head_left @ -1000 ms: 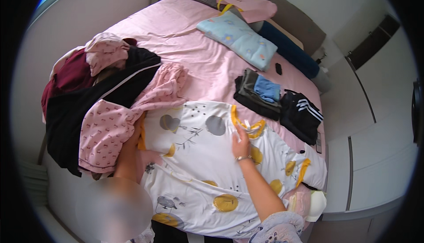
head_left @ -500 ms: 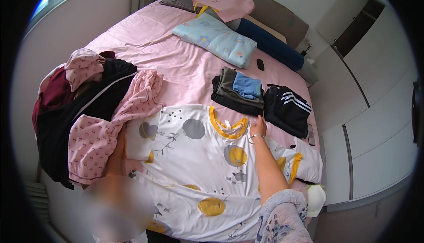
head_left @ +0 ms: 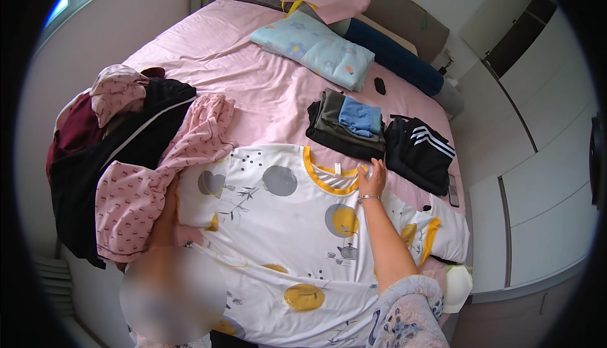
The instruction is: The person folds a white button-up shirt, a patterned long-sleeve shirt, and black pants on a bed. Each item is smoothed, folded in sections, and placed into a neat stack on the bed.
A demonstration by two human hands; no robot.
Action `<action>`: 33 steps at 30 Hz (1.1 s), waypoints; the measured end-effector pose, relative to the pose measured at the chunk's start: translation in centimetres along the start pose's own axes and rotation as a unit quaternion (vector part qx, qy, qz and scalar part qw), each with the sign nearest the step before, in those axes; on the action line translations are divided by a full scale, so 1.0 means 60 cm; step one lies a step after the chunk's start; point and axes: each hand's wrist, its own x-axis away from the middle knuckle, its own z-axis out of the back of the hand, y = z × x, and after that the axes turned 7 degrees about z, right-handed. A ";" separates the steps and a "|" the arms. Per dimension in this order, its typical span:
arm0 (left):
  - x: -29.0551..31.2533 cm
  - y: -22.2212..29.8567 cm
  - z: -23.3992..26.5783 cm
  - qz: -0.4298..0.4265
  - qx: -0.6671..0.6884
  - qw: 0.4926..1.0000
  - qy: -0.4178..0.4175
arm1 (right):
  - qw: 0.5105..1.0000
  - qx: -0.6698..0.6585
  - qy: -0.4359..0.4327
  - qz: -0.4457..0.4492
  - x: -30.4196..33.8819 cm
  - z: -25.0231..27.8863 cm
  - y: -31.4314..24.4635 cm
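Lying spread across the near part of the bed, a white T-shirt with a yellow collar and round grey and yellow prints points its neck toward the headboard. The right hand rests at the right end of that collar, fingers slightly apart; whether it pinches the cloth, I cannot tell. The left forearm runs up to the shirt's left sleeve, where pink bow-print trousers cover the left hand, so its grip cannot be told. Those trousers lie by the bed's left edge, against a black garment with white piping. Beyond the collar sits a folded clothes stack topped by a blue garment; just beside it, nearer the right edge, lie folded black clothes with white stripes
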 end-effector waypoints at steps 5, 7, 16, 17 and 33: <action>-0.007 -0.008 0.025 -0.043 -0.001 0.999 0.008 | 0.996 0.046 -0.063 0.032 0.038 0.039 -0.114; -0.008 -0.008 0.015 -0.039 -0.017 0.999 0.005 | 0.960 0.096 -0.261 -0.033 0.078 0.040 -0.123; -0.002 -0.004 0.046 -0.014 -0.119 0.991 0.061 | 0.937 -0.036 -0.342 -0.065 0.147 0.156 -0.175; 0.000 -0.005 0.047 -0.008 -0.144 0.987 0.072 | 0.941 -0.062 -0.327 -0.054 0.177 0.210 -0.194; 0.075 0.064 -0.187 -0.220 -0.281 0.934 0.025 | 0.927 0.083 -0.313 -0.188 0.430 0.465 -0.159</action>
